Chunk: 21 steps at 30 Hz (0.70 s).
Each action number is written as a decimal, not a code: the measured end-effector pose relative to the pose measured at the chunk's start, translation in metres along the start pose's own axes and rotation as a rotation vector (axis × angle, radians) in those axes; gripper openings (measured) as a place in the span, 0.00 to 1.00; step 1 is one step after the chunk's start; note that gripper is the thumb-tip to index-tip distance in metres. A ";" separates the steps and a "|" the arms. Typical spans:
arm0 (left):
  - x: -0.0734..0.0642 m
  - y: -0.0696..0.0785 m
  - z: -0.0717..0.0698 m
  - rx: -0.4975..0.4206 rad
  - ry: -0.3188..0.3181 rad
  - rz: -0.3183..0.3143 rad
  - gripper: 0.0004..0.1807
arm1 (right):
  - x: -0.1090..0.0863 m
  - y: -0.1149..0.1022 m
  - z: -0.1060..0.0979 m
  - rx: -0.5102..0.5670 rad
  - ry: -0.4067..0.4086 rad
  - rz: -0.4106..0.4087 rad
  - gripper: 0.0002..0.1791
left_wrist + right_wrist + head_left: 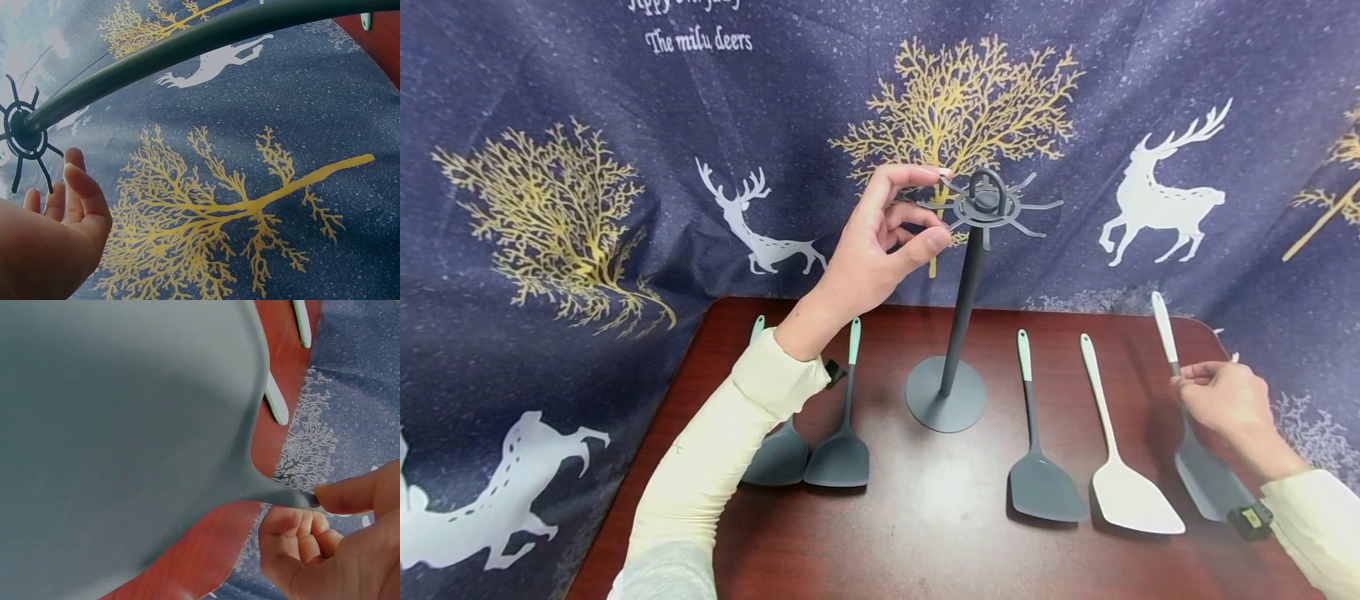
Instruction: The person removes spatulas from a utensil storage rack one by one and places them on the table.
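Head view: a person in pale cream sleeves works at a dark red-brown bench (925,533) draped behind with a navy cloth (587,100) printed with gold trees and white deer. The left hand (872,250) is raised, fingers curled with thumb and forefinger close together, right beside the spoked top of a grey utensil stand (966,308); whether the fingertips touch a spoke cannot be told. The stand rises upright from a round base just right of the left forearm. Beneath that forearm lie two grey spatulas with mint handles (842,433), side by side. The right hand (1225,400) pinches the neck of a grey spatula with a white handle (1206,479), whose blade lies toward the person on the bench. Just left of the right hand lies a white spatula (1120,475), and left of that another grey spatula (1037,467), both flat on the bench.

Left wrist view: the left hand (53,237) shows palm and loosely curled fingers, holding nothing visible, just below the stand's spoked top (25,134); the pole (187,44) sweeps away above it.

Right wrist view: the right hand (337,537) pinches the narrow neck of the grey spatula between thumb and curled fingers; its wide blade (119,437) fills the frame left of the hand, above the bench.
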<state>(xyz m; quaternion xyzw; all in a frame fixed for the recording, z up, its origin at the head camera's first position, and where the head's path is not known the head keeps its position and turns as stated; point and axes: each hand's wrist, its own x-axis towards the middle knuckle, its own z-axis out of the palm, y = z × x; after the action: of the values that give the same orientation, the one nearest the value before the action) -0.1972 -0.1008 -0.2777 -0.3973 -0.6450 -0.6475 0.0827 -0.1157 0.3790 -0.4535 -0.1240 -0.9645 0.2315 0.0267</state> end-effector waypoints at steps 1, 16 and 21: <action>0.000 0.000 0.000 0.002 0.000 -0.002 0.49 | 0.000 0.001 0.000 -0.001 -0.012 0.001 0.18; -0.001 0.002 0.000 0.002 0.013 -0.003 0.50 | 0.005 0.010 0.003 -0.048 -0.102 -0.030 0.15; 0.000 0.001 0.001 0.004 0.012 -0.005 0.49 | 0.002 0.010 0.006 -0.053 -0.117 -0.031 0.14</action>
<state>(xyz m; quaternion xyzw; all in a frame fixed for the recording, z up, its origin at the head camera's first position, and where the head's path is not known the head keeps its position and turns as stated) -0.1959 -0.1007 -0.2771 -0.3917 -0.6468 -0.6487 0.0857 -0.1160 0.3852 -0.4636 -0.0958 -0.9721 0.2122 -0.0295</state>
